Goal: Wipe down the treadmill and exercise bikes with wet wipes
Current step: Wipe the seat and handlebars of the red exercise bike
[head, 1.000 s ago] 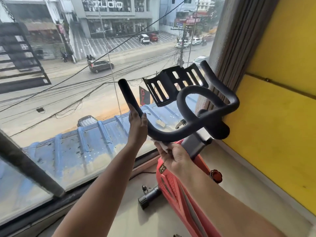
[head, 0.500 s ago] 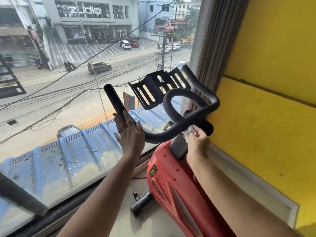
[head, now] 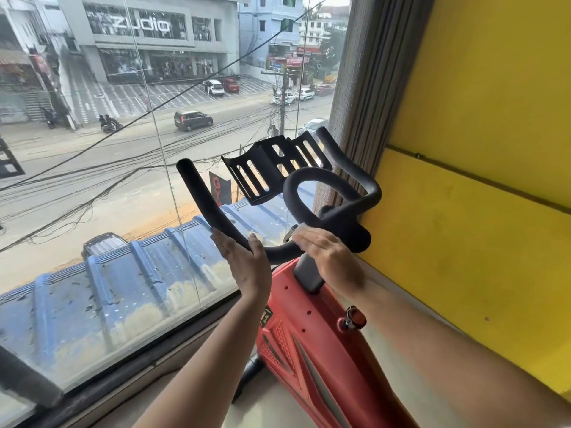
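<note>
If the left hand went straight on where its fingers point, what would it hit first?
The left hand would slide up the handlebar grip it touches. Past the tip, probably the window glass, though depth is unclear.

Exercise bike (head: 309,350): the red frame runs off the bottom edge and its lower body is cut away; the middle of the handlebar (head: 200,194) is covered by the right hand (head: 330,257). That hand's fingertips are motion-blurred, and the pale sliver (head: 301,227) just beyond them could be wipe or metal fitting, cannot tell. Both forearms are cut by the bottom edge; the left hand (head: 244,264) shows only its back, its palm side against the bar hidden.
</note>
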`<state>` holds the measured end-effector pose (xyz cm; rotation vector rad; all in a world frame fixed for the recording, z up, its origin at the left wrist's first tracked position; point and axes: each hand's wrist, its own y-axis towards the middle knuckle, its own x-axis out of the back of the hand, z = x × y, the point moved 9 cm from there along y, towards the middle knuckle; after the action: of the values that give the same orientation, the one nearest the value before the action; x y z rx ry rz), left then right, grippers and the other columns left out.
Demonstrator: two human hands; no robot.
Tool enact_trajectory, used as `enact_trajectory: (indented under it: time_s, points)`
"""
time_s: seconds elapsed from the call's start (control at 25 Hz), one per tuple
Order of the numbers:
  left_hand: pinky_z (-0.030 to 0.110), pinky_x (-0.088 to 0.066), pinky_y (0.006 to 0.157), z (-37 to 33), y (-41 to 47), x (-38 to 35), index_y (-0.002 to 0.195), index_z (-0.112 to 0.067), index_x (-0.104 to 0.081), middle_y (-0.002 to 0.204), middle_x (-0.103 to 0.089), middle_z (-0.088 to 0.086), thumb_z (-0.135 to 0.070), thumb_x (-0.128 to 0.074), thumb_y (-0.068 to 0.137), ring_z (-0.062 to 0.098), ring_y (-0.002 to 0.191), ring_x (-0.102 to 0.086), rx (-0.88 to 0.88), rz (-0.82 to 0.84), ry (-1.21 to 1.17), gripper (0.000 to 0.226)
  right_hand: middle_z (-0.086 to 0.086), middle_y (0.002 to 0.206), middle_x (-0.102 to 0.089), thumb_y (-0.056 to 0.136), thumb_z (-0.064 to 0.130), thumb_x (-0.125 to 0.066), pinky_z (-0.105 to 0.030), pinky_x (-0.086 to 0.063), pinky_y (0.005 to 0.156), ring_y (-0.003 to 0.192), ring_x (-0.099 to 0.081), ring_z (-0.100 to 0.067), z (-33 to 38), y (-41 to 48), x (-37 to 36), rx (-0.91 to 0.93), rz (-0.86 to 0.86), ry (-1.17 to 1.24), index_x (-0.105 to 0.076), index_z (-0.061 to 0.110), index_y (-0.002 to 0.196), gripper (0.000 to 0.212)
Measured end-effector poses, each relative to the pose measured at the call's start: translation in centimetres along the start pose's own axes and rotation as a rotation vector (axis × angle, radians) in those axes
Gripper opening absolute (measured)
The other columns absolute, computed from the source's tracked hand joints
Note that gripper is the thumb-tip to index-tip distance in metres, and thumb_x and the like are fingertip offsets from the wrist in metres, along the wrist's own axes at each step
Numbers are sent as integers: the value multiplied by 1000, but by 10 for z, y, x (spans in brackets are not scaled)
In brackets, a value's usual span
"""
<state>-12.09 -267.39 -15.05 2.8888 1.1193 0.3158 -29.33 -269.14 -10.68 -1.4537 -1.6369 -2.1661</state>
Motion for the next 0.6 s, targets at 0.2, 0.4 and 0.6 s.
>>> enact_trajectory:
  time_s: [0.2,0.4,0.6]
  points:
    - [19,-19,100,2,-2,-3,157,-15,4,165,-1,2,-20,-48,101,15,151,-8,36,-39,-9,76,-10,112,-70,79,-9,-67,-41,-50,98,113,-62,-26,-17,43,-19,224,398,52,-71,5,112,35]
    - [48,-7,121,3,-2,0,157,-19,5,164,12,-2,-25,-48,100,15,151,6,22,-110,128,78,2,107,-68,90,-2,-53,-35,-43,104,124,-51,-23,0,66,-60,860,800,-448,-73,11,103,27]
    - [51,43,94,-22,-3,-6,156,-22,14,155,38,-1,-34,-48,95,15,141,39,-141,-134,638,88,10,88,-64,83,0,-65,-27,-50,86,97,-57,-14,-9,102,-74,1087,712,-549,-72,21,86,22]
